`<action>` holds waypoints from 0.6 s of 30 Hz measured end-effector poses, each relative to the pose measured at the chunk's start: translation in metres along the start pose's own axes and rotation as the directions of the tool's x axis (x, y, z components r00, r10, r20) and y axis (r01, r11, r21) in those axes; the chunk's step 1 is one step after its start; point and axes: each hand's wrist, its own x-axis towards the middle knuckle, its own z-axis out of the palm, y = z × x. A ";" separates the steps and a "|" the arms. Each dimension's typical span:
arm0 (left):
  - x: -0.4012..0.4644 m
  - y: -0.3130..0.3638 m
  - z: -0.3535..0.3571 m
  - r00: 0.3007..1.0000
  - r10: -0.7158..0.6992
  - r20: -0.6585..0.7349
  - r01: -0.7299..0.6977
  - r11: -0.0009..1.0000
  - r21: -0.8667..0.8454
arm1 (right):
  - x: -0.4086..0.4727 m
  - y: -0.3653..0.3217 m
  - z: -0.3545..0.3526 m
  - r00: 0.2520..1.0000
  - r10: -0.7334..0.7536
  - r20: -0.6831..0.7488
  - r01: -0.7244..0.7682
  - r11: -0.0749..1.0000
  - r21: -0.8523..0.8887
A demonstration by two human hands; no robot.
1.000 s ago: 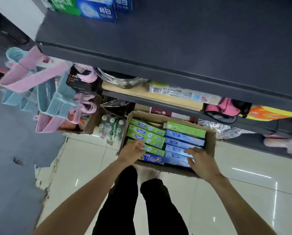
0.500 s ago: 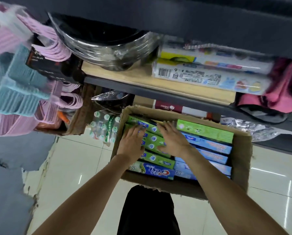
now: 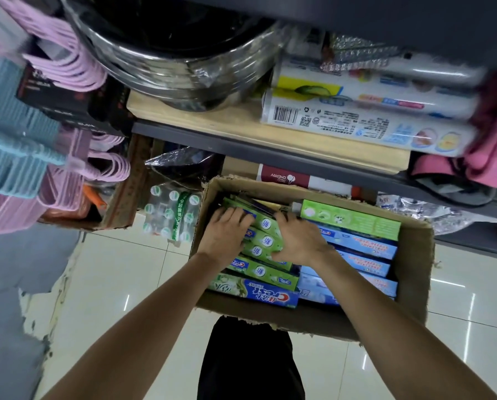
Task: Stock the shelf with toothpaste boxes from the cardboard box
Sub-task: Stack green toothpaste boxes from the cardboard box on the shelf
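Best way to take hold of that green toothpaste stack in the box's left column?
Clamp the green toothpaste boxes by their two short ends, left hand and right hand coming from above: they lie flat, side by side in the cardboard box.

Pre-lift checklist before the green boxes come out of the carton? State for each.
1. Left hand on the green toothpaste boxes: ok, fingers lie on their left end.
2. Right hand on the same stack: ok, fingers curl over its right end.
3. Grip closed under the stack: cannot tell, fingertips hidden.
4. Number of boxes gathered: cannot tell.
5. Cardboard box open on top: ok.
6. Path upward: not ok, the shelf edge overhangs the carton's far side.
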 end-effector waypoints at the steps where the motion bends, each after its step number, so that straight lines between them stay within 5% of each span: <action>1: 0.000 0.000 -0.001 0.999 0.021 -0.044 -0.020 1.000 0.018 | -0.005 -0.001 -0.002 1.000 0.004 -0.019 -0.004 1.000 -0.004; 8: 0.012 0.010 -0.020 0.966 0.258 -0.016 -0.258 0.966 -0.003 | -0.059 0.002 -0.019 0.989 0.022 -0.146 -0.014 0.998 0.053; 15: 0.030 0.030 -0.020 0.941 0.272 0.203 -0.295 0.951 0.093 | -0.066 0.019 0.010 0.992 0.003 -0.128 0.010 0.995 0.095; 18: 0.020 0.023 -0.016 0.957 0.173 0.232 -0.186 0.982 0.036 | -0.070 0.035 0.020 0.972 0.049 -0.230 0.019 0.958 0.285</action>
